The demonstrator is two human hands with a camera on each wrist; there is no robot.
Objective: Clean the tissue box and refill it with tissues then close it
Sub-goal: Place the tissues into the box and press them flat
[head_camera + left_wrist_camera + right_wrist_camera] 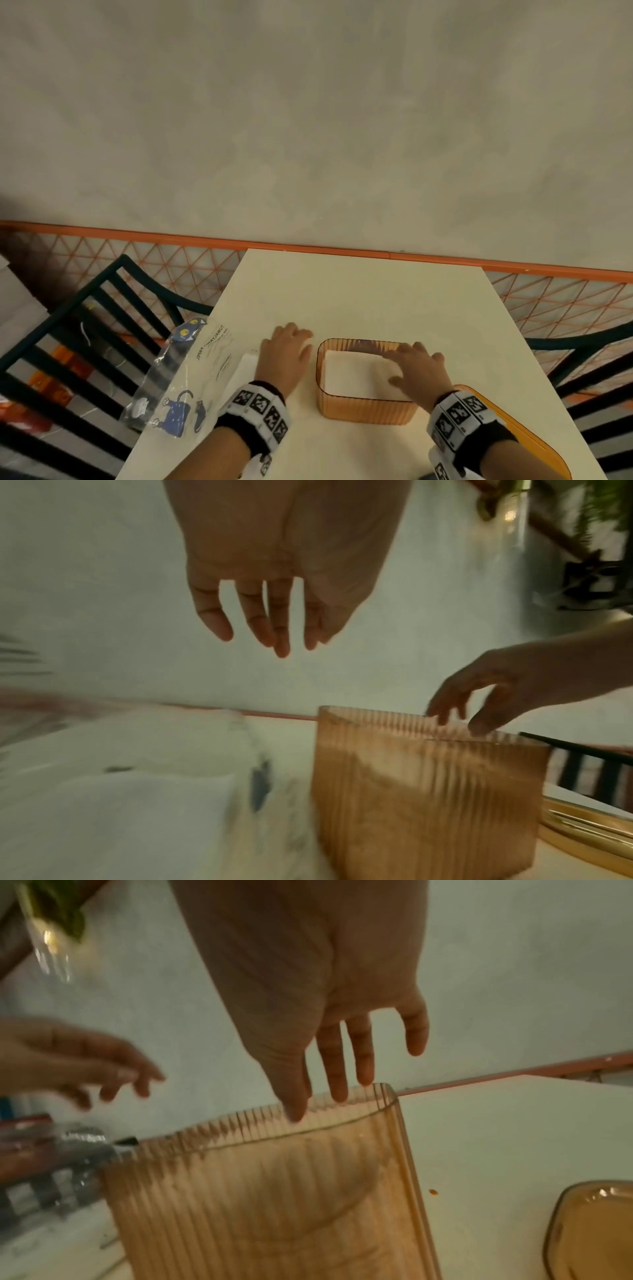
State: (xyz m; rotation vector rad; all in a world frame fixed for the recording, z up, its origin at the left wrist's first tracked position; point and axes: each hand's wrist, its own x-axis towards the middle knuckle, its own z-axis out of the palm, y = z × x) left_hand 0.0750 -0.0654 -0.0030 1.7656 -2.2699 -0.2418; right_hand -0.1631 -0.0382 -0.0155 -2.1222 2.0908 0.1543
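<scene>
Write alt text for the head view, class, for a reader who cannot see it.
An open amber ribbed tissue box holding white tissues sits on a cream table, right hand over it, left hand beside it.

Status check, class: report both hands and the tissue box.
Left hand open, empty. Right hand open over ribbed amber plastic tissue box, white tissues inside. Amber lid off.

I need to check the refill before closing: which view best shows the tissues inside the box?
The head view: it looks down into the open orange tissue box, showing the white tissue stack under the right hand. Both wrist views see only the ribbed wall from the side, blurred; the tissues are not clear there.
</scene>
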